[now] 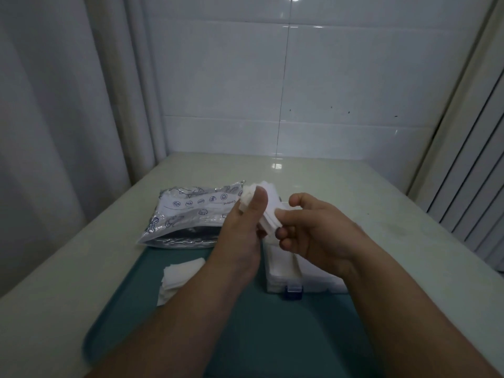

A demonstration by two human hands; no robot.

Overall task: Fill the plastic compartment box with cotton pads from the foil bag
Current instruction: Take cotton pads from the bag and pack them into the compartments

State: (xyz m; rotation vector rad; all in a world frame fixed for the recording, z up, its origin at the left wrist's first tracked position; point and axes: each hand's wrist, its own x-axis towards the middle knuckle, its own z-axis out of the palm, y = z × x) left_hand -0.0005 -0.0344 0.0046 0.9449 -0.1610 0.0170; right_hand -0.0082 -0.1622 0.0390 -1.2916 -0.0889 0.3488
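1. Centrally, the left hand (pixel 244 225) grips a soft white stack of square cotton pads (pixel 268 207), thumb pressed on top; the right hand (pixel 313 233) pinches its edge.
2. Beneath, partly hidden by both hands, the translucent plastic compartment box (pixel 313 282) with its blue latch (pixel 294 292) sits on a teal mat (pixel 245 331).
3. Left, a crinkled foil bag (pixel 191 216) lies on the pale worktop (pixel 68 268), with loose pads (pixel 177 276) nearby.

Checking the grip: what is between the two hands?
A stack of cotton pads, gripped by the left hand and the right hand; the head view shows it.
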